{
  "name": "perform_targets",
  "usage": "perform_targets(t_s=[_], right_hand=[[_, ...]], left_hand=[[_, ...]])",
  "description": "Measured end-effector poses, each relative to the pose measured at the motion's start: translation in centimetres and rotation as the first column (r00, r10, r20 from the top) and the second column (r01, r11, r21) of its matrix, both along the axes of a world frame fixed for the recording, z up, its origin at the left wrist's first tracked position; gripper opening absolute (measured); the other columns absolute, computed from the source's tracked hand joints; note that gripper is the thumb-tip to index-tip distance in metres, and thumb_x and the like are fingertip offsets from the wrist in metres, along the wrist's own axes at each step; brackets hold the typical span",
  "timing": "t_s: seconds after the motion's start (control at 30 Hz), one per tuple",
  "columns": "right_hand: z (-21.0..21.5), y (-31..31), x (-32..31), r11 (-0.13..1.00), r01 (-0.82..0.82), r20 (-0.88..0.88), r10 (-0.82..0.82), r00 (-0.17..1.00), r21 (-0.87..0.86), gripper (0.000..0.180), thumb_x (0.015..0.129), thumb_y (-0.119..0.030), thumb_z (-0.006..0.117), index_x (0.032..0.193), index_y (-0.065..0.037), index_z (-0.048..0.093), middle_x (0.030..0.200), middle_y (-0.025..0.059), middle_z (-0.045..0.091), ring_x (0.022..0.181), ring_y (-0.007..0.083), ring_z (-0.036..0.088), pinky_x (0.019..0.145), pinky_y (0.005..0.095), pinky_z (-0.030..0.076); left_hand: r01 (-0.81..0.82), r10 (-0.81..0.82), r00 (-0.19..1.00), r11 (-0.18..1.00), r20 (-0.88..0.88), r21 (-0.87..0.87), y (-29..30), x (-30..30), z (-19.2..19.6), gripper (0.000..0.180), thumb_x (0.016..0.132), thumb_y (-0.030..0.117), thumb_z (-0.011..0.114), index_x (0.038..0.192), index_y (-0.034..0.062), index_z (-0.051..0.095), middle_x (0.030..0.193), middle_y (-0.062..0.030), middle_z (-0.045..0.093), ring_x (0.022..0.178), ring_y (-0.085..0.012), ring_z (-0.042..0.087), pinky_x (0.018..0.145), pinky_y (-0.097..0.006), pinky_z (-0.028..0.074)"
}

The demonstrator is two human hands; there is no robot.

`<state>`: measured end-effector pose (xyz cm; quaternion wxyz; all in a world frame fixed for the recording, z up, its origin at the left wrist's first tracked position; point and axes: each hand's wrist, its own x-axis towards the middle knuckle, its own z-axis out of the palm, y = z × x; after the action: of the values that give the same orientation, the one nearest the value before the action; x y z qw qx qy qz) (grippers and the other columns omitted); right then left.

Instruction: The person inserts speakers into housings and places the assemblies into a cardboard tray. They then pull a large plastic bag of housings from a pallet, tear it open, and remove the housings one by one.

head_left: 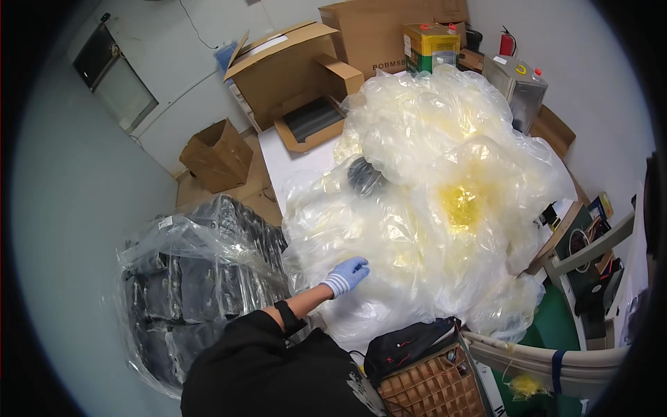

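Note:
My left hand (351,272), in a light blue glove with a striped cuff, is over the near left part of a large heap of clear plastic bags (410,222). Its fingers are loosely bent, and I see nothing held in them. Whether the fingertips touch the plastic I cannot tell. Yellow shows through the heap, strongest in one patch on its right side. A dark rounded thing (365,176) sits among the film toward the upper left. My right hand is not in view.
Left of my arm, clear film covers a stack of black packs (201,285). Cardboard boxes (281,76), a yellow-green can (431,47) and a metal can (515,87) stand behind the heap. A brown woven-looking case (434,382) with a black bag (406,347) is nearby; a curved rail (590,358) runs at right.

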<state>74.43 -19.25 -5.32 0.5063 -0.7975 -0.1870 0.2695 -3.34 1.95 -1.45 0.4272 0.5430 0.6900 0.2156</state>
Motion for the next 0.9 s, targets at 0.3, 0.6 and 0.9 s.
perform_targets(t_s=[0.3,0.6,0.9], right_hand=[[-0.3,-10.4,-3.2,0.618,0.725,-0.740,-0.327,0.588,0.304,0.050,0.091,-0.026,0.042,0.134,-0.002,0.032,0.140,0.0162,0.029,0.129,0.0327,0.024,0.108,0.0454,0.017],[0.0,-17.6,-14.4,0.591,0.438,-0.589,0.078,0.805,0.678,0.026,0.093,-0.022,0.038,0.111,-0.008,0.049,0.115,0.0141,0.052,0.106,0.0291,0.050,0.094,0.0395,0.040],[8.1,-20.2,-23.2,0.607,0.584,-0.604,-0.204,0.770,0.539,0.025,0.085,-0.020,0.060,0.104,-0.006,0.054,0.100,0.0135,0.061,0.088,0.0279,0.061,0.076,0.0409,0.051]], left_hand=[[0.216,0.246,0.654,0.845,-0.716,0.488,11.6,-3.3,-4.2,0.042,0.077,0.028,0.055,0.106,-0.0023,0.053,0.110,-0.0236,0.051,0.105,-0.0361,0.047,0.094,-0.042,0.035],[0.737,-0.177,0.674,0.211,-0.717,0.642,21.8,18.3,-10.3,0.041,0.081,0.026,0.050,0.110,-0.0024,0.057,0.104,-0.0155,0.060,0.098,-0.0319,0.054,0.091,-0.041,0.040],[0.926,-0.900,-0.010,-0.172,-0.435,0.335,19.4,8.4,14.8,0.056,0.071,0.025,0.055,0.119,-0.0027,0.049,0.110,-0.0187,0.056,0.107,-0.0364,0.048,0.096,-0.046,0.036]])
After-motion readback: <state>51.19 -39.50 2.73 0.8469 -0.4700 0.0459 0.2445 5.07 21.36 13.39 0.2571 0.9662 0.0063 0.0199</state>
